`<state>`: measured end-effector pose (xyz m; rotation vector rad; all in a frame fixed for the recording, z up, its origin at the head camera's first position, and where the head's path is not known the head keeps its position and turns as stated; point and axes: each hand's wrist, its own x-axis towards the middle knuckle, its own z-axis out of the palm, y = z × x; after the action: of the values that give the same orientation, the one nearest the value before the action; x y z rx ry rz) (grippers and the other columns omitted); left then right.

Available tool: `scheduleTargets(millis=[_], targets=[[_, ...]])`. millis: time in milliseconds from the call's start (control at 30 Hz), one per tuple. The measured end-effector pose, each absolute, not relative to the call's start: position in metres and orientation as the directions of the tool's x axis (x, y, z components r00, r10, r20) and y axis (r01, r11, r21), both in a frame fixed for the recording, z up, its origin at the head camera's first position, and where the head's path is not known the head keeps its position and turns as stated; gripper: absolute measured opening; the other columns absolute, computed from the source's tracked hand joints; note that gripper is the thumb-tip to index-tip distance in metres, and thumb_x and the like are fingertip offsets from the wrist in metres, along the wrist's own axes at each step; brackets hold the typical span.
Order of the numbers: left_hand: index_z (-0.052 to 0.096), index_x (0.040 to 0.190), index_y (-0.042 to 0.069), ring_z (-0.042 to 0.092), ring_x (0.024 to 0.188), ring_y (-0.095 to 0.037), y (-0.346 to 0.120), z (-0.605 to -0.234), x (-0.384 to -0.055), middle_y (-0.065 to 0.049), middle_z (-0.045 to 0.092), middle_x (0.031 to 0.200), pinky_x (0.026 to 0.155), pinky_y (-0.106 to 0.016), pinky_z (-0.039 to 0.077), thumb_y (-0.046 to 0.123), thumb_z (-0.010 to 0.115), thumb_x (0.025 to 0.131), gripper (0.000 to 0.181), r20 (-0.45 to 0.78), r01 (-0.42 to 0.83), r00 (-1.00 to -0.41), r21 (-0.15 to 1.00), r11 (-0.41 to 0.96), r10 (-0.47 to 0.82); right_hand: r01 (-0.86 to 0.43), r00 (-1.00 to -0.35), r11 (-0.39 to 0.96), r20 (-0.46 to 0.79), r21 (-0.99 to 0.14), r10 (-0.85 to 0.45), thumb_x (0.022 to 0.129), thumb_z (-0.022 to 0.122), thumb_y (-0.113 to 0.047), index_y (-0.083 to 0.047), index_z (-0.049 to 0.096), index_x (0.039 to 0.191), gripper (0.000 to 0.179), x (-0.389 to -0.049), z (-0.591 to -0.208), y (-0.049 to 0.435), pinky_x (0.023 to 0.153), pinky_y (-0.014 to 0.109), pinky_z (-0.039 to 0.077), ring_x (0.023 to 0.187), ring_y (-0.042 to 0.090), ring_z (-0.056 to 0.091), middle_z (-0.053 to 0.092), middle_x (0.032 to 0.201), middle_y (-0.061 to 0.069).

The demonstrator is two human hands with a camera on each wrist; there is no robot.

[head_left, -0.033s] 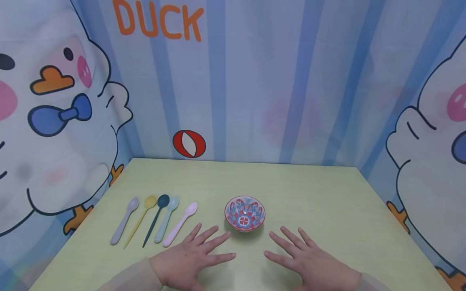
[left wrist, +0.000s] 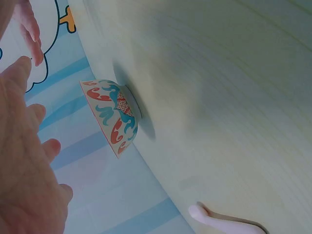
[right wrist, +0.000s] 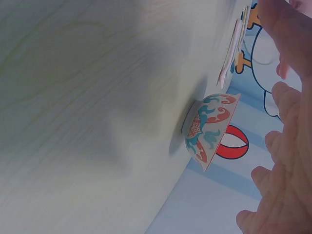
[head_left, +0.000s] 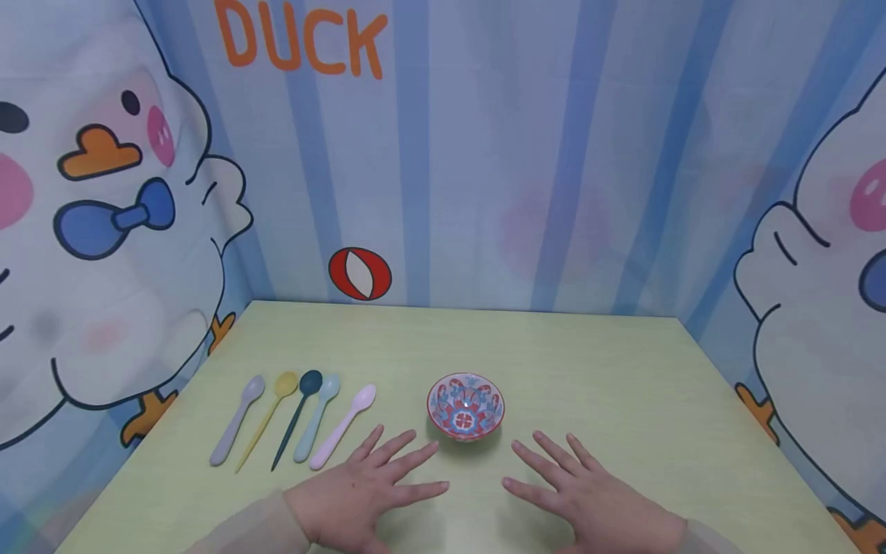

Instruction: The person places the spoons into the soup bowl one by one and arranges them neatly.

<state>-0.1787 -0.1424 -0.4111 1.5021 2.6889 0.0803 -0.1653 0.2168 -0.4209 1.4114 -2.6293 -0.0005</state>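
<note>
A small bowl (head_left: 466,408) with a red and blue pattern stands upright on the table, its inside showing in the head view. My left hand (head_left: 367,488) hovers to the near left of it, fingers spread and holding nothing. On the near right, my right hand (head_left: 588,492) is spread the same way above the table, apart from the bowl. Both wrist views show the patterned outside of the bowl (left wrist: 113,109) beyond the fingers. Closest to my left hand lies a pink spoon (head_left: 344,427), which the hand does not grip.
Left of the pink spoon lie a light blue spoon (head_left: 317,419), a dark teal spoon (head_left: 298,419), a yellow spoon (head_left: 266,423) and a grey-purple spoon (head_left: 237,422). A printed duck curtain (head_left: 477,154) closes off the back and sides of the pale table (head_left: 588,362).
</note>
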Motion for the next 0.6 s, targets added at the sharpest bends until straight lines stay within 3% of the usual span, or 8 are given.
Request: scheduleTargets(millis=[67, 167, 233, 300, 367, 500, 567, 600], targets=[[0.024, 0.15, 0.044, 0.012, 0.145, -0.033, -0.1421, -0.4109, -0.1785, 0.002, 0.012, 0.161, 0.106, -0.067, 0.018, 0.083, 0.042, 0.077, 0.084, -0.026, 0.849, -0.523, 0.074, 0.523, 0.852, -0.829, -0.541, 0.554, 0.142, 0.075, -0.829, 0.081, 0.047, -0.075, -0.031, 0.035, 0.149, 0.082, -0.1654, -0.422, 0.2169, 0.111, 0.059, 0.015, 0.139, 0.039, 0.027, 0.026, 0.156, 0.008], [0.024, 0.15, 0.045, 0.012, 0.145, -0.032, -0.1414, -0.4098, -0.1785, 0.004, 0.011, 0.161, 0.107, -0.067, 0.017, 0.083, 0.042, 0.077, 0.084, -0.029, 0.848, -0.525, 0.069, 0.525, 0.851, -0.83, -0.534, 0.55, 0.152, 0.094, -0.832, 0.081, 0.047, -0.076, -0.032, 0.034, 0.15, 0.082, -0.1653, -0.4236, 0.217, 0.114, 0.055, 0.008, 0.14, 0.038, 0.026, 0.025, 0.157, 0.007], [0.024, 0.15, 0.044, 0.012, 0.145, -0.032, -0.1411, -0.4089, -0.1784, 0.004, 0.01, 0.161, 0.107, -0.067, 0.016, 0.082, 0.044, 0.077, 0.084, -0.03, 0.848, -0.526, 0.061, 0.527, 0.85, -0.835, -0.522, 0.541, 0.164, 0.105, -0.837, 0.081, 0.047, -0.075, -0.032, 0.033, 0.15, 0.083, -0.1657, -0.4243, 0.2169, 0.114, 0.055, 0.009, 0.14, 0.038, 0.026, 0.025, 0.157, 0.007], [0.023, 0.15, 0.044, 0.012, 0.145, -0.031, -0.1411, -0.4077, -0.1783, 0.004, 0.01, 0.161, 0.107, -0.067, 0.016, 0.08, 0.046, 0.078, 0.084, -0.031, 0.848, -0.527, 0.047, 0.528, 0.849, -0.838, -0.511, 0.533, 0.172, 0.118, -0.842, 0.081, 0.048, -0.075, -0.031, 0.032, 0.15, 0.083, -0.1659, -0.4237, 0.2169, 0.106, 0.059, 0.025, 0.139, 0.039, 0.026, 0.025, 0.157, 0.008], [0.022, 0.15, 0.044, 0.012, 0.145, -0.031, -0.1414, -0.4066, -0.1783, 0.004, 0.01, 0.161, 0.108, -0.067, 0.016, 0.079, 0.049, 0.078, 0.084, -0.03, 0.849, -0.528, 0.025, 0.529, 0.849, -0.84, -0.505, 0.528, 0.179, 0.123, -0.844, 0.081, 0.048, -0.074, -0.031, 0.033, 0.15, 0.083, -0.1664, -0.4227, 0.2166, 0.105, 0.059, 0.027, 0.139, 0.039, 0.027, 0.025, 0.157, 0.008], [0.023, 0.151, 0.041, 0.015, 0.145, -0.031, -0.1418, -0.4058, -0.178, 0.004, 0.011, 0.161, 0.108, -0.065, 0.018, 0.075, 0.053, 0.079, 0.085, -0.015, 0.852, -0.523, -0.023, 0.523, 0.852, -0.833, -0.527, 0.544, 0.162, 0.097, -0.835, 0.082, 0.053, -0.072, -0.032, 0.031, 0.151, 0.083, -0.1677, -0.4205, 0.2151, 0.112, 0.053, 0.018, 0.14, 0.038, 0.027, 0.023, 0.158, 0.007], [0.023, 0.151, 0.04, 0.016, 0.144, -0.03, -0.1418, -0.4061, -0.1781, 0.004, 0.014, 0.16, 0.109, -0.064, 0.018, 0.074, 0.054, 0.08, 0.084, -0.01, 0.851, -0.525, -0.017, 0.525, 0.851, -0.821, -0.557, 0.569, 0.142, 0.056, -0.818, 0.081, 0.057, -0.07, -0.033, 0.029, 0.151, 0.084, -0.1693, -0.4197, 0.2136, 0.113, 0.051, 0.019, 0.14, 0.036, 0.028, 0.023, 0.158, 0.005], [0.024, 0.151, 0.04, 0.017, 0.144, -0.03, -0.1417, -0.4065, -0.1782, 0.004, 0.016, 0.16, 0.109, -0.064, 0.018, 0.073, 0.055, 0.08, 0.084, -0.008, 0.849, -0.529, -0.005, 0.529, 0.849, -0.813, -0.572, 0.581, 0.139, 0.039, -0.809, 0.08, 0.059, -0.069, -0.033, 0.029, 0.151, 0.085, -0.1705, -0.4193, 0.2125, 0.11, 0.053, 0.025, 0.139, 0.035, 0.03, 0.025, 0.157, 0.005]])
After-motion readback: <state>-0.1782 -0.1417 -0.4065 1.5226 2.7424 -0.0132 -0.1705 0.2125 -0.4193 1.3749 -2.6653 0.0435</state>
